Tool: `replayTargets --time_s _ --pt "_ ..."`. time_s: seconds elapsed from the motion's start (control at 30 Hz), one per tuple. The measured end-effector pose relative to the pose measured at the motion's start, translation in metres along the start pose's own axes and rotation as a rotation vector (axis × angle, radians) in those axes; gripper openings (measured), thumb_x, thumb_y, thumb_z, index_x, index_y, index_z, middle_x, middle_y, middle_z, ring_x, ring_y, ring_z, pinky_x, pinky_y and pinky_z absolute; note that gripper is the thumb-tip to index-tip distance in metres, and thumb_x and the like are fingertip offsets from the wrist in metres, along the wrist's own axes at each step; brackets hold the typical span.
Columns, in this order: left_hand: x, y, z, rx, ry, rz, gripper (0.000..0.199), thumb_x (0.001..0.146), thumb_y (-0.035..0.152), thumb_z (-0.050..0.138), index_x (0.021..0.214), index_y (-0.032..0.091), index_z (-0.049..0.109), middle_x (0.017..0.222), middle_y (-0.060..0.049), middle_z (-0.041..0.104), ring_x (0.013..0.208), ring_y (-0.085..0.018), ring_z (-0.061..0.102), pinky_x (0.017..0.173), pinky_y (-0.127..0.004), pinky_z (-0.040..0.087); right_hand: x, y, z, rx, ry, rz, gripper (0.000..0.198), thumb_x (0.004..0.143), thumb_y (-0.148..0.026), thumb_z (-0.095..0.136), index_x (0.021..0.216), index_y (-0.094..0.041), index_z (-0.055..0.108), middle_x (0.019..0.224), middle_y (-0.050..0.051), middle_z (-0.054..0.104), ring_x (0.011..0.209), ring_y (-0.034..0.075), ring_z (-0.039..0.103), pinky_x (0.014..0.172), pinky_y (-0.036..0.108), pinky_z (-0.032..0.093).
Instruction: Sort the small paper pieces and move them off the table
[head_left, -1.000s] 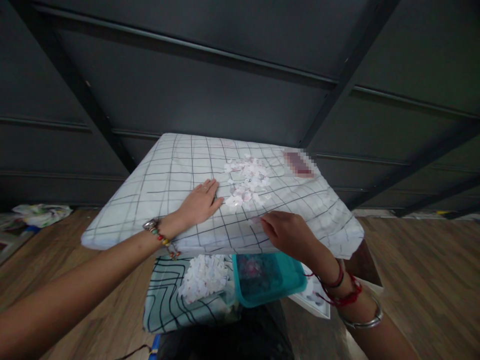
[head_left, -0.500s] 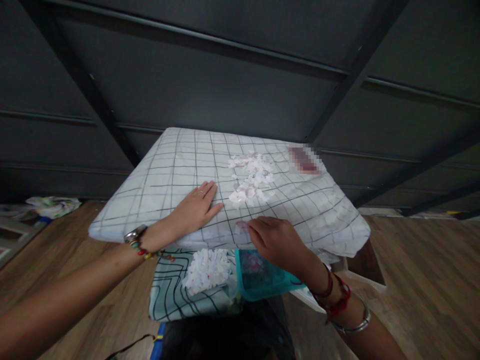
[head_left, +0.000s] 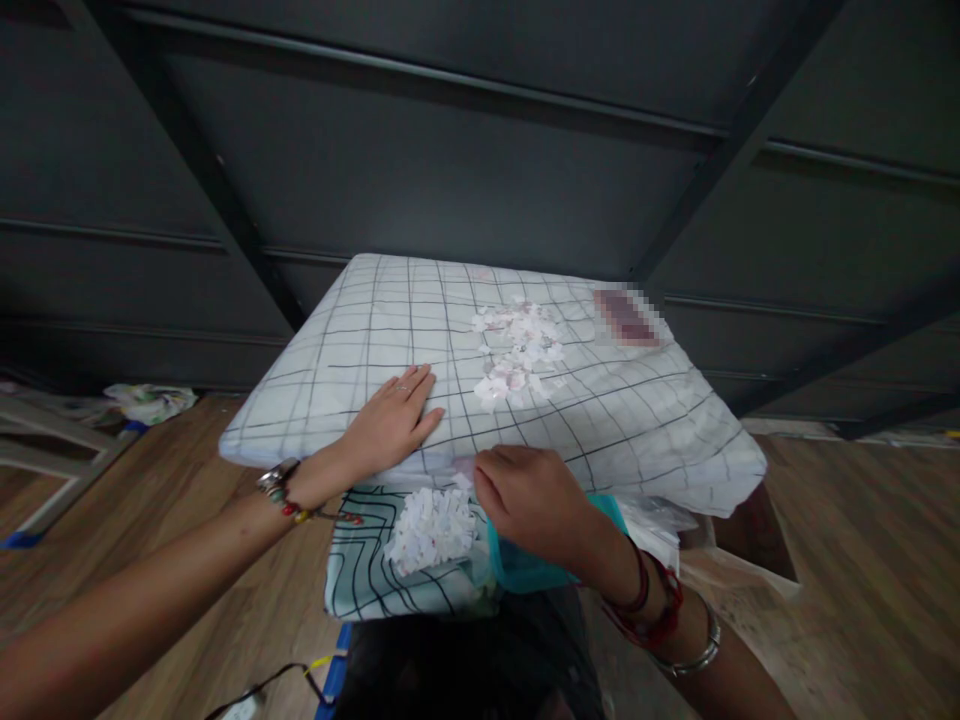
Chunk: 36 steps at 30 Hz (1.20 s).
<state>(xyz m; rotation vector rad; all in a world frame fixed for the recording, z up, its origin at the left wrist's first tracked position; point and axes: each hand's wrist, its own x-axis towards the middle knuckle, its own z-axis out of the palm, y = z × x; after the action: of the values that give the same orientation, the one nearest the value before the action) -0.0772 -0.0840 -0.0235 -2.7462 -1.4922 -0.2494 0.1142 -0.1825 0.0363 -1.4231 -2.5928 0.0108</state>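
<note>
My left hand (head_left: pixel 390 415) lies flat on the white checked cloth (head_left: pixel 300 400) covering the table, fingers stretched out. At the table's near edge, my right hand (head_left: pixel 525 495) pinches a small pale pinkish piece (head_left: pixel 463 467); its exact kind is too small to tell. Beyond the hands, a loose pile of white paper-like pieces (head_left: pixel 519 350) is spread on the cloth. Below the edge sits a heap of white strips (head_left: pixel 431 530) on a teal patterned cloth (head_left: pixel 360 580). A turquoise basket (head_left: pixel 517 572) stands beside it, partly hidden by my right hand and forearm.
A blurred-out dark red rectangle (head_left: pixel 628 317) lies at the table's far right. Behind the table rises a dark panelled wall (head_left: pixel 450 160). Clear plastic and an open box (head_left: pixel 757 540) are low on the right. A metal frame (head_left: pixel 67 490) stands on the wooden floor at left.
My right hand has moved slightly left and down toward the strip heap, carrying the small piece over the table edge. My left hand stays flat. The view has shifted a little.
</note>
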Motion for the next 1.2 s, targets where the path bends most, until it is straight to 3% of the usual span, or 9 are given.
replayTargets --time_s 0.1,0.23,0.37,0.53,0.9,1.2 --pt "0.000 -0.001 0.001 -0.006 0.008 -0.001 0.059 0.091 0.044 0.025 0.133 0.003 0.032 0.142 -0.016 0.028 0.132 -0.026 0.021 0.107 -0.040 0.019 0.001 0.008 -0.005 0.011 0.021 0.002 0.020 0.084 -0.017 0.039 0.073 -0.016 0.056 0.067 0.001 0.060 0.061 0.012 0.053 0.052 0.025 0.028" --pt "0.000 -0.001 0.001 0.004 0.011 0.002 0.059 0.091 0.045 0.023 0.133 0.004 0.032 0.142 -0.015 0.027 0.132 -0.025 0.021 0.106 -0.041 0.021 0.009 0.042 -0.005 -0.095 0.088 0.174 0.027 0.088 -0.021 0.035 0.073 -0.015 0.056 0.068 0.003 0.060 0.061 0.011 0.050 0.052 0.025 0.026" --pt "0.000 0.000 0.000 0.020 0.011 -0.005 0.058 0.090 0.044 0.023 0.133 0.005 0.032 0.142 -0.014 0.028 0.132 -0.025 0.022 0.106 -0.040 0.022 0.017 0.063 0.002 -0.189 0.089 0.068 0.030 0.091 -0.022 0.032 0.074 -0.015 0.056 0.068 0.003 0.059 0.064 0.012 0.049 0.054 0.026 0.025" --pt "0.000 -0.001 0.001 0.031 0.016 0.012 0.059 0.091 0.043 0.024 0.133 0.003 0.032 0.142 -0.016 0.028 0.131 -0.025 0.023 0.106 -0.040 0.022 0.013 0.059 -0.002 -0.185 0.021 -0.025 0.028 0.091 -0.020 0.032 0.077 -0.016 0.056 0.070 0.003 0.059 0.064 0.012 0.049 0.053 0.026 0.024" --pt "-0.001 0.000 0.000 0.045 0.030 0.013 0.058 0.092 0.043 0.023 0.133 0.003 0.033 0.141 -0.017 0.028 0.131 -0.025 0.023 0.106 -0.040 0.023 0.006 0.050 -0.014 -0.101 -0.049 0.031 0.025 0.088 -0.024 0.036 0.076 -0.016 0.057 0.070 0.002 0.061 0.063 0.012 0.053 0.055 0.026 0.027" --pt "-0.001 0.000 0.001 0.021 0.041 0.017 0.058 0.091 0.044 0.023 0.132 0.003 0.033 0.141 -0.016 0.029 0.131 -0.025 0.024 0.105 -0.042 0.023 0.003 0.046 -0.010 -0.069 -0.038 0.059 0.025 0.088 -0.022 0.036 0.078 -0.016 0.058 0.074 0.003 0.063 0.068 0.013 0.056 0.059 0.025 0.032"
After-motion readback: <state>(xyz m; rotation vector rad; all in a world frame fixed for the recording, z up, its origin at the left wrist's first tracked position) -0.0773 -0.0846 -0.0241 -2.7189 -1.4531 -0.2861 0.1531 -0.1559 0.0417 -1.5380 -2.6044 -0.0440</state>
